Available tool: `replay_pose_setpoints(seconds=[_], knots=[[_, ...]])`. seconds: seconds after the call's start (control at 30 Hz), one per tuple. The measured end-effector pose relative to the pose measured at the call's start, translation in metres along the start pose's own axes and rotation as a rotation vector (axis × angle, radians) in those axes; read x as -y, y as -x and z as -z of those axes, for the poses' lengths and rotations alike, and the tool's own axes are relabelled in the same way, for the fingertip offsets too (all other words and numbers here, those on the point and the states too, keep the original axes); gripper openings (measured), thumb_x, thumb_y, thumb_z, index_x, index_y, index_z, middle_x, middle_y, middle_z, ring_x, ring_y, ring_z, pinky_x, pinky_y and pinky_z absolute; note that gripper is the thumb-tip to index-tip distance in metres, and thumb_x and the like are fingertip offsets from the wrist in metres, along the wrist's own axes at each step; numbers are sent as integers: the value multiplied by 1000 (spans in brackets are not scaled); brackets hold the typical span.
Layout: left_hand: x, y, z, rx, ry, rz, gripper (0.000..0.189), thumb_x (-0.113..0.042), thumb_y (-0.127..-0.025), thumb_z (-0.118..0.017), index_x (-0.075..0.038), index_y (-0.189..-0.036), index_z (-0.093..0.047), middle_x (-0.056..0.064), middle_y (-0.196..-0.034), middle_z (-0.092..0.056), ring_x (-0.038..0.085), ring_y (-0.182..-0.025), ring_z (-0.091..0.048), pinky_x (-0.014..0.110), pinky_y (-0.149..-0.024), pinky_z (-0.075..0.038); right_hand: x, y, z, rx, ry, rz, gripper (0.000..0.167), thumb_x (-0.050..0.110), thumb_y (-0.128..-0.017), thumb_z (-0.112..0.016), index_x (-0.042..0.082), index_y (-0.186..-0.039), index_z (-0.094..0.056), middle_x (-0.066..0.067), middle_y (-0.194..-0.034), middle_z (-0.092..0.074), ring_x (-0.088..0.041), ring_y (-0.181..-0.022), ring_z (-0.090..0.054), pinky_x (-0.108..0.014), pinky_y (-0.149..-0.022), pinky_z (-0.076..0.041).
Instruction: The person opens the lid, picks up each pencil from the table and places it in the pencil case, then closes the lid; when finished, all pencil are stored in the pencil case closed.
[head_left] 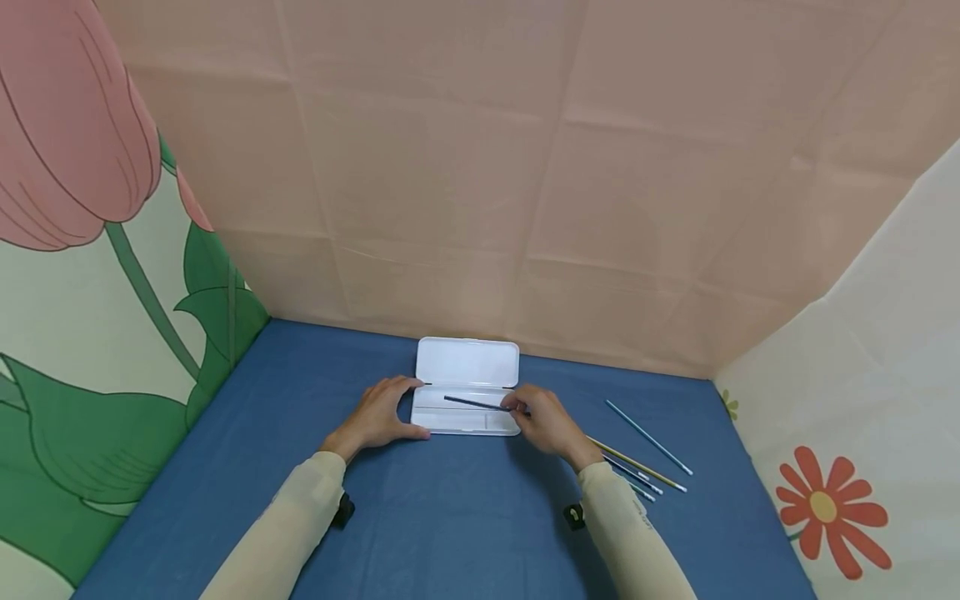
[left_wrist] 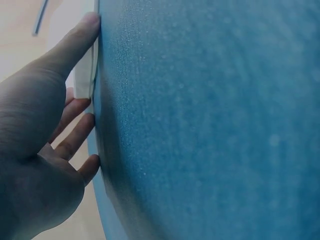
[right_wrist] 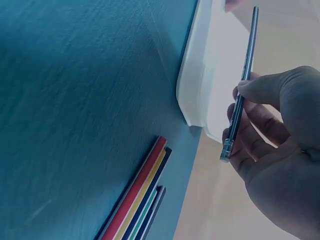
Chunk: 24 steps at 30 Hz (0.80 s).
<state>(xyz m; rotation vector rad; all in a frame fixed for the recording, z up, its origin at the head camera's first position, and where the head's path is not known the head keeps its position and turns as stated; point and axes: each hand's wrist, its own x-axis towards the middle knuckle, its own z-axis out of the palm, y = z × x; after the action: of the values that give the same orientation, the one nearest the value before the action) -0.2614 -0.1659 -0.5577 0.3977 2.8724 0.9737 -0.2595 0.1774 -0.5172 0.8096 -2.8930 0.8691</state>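
An open white pencil case (head_left: 467, 363) lies on the blue cloth, its lid raised at the back. My left hand (head_left: 385, 410) holds the case's left end, thumb at the front corner and fingers farther back. In the left wrist view the thumb (left_wrist: 75, 42) lies along the white edge, with the lower fingertips near the cloth. Over the case's tray, my right hand (head_left: 546, 421) pinches a dark pencil (right_wrist: 247, 62) between thumb and fingers. That pencil points left across the tray, and its metal-capped end sits toward the palm in the right wrist view.
Several loose pencils (right_wrist: 135, 200) lie to the right, partly hidden under the right forearm in the head view. A light blue pencil (head_left: 648, 437) lies apart from them, farther right. The blue cloth (head_left: 450, 517) meets a tan backdrop (head_left: 480, 208) just behind the case.
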Motion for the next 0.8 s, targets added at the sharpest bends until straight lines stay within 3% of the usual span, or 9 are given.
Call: replay_pose_setpoints(seconds=[0.3, 0.8], knots=[[0, 1, -1, -8, -5, -20, 96, -47, -83, -102, -10, -161, -59, 19, -168, -59, 48, -155, -53, 74, -131, -36, 4, -16, -10, 22, 16, -5, 22, -4, -106, -69, 6, -119, -84, -8, -114, -81, -18, -100, -70, -44, -94, -64], [0, 1, -1, 7, 2, -1, 97, -46, -83, -102, -11, -162, -58, 18, -168, -58, 47, -156, -51, 74, -131, -37, 8, -37, -31, 59, 32, 17, 25, -5, -106, -66, 5, -119, -85, -11, -113, -82, -23, -101, -72, -49, -97, -65]])
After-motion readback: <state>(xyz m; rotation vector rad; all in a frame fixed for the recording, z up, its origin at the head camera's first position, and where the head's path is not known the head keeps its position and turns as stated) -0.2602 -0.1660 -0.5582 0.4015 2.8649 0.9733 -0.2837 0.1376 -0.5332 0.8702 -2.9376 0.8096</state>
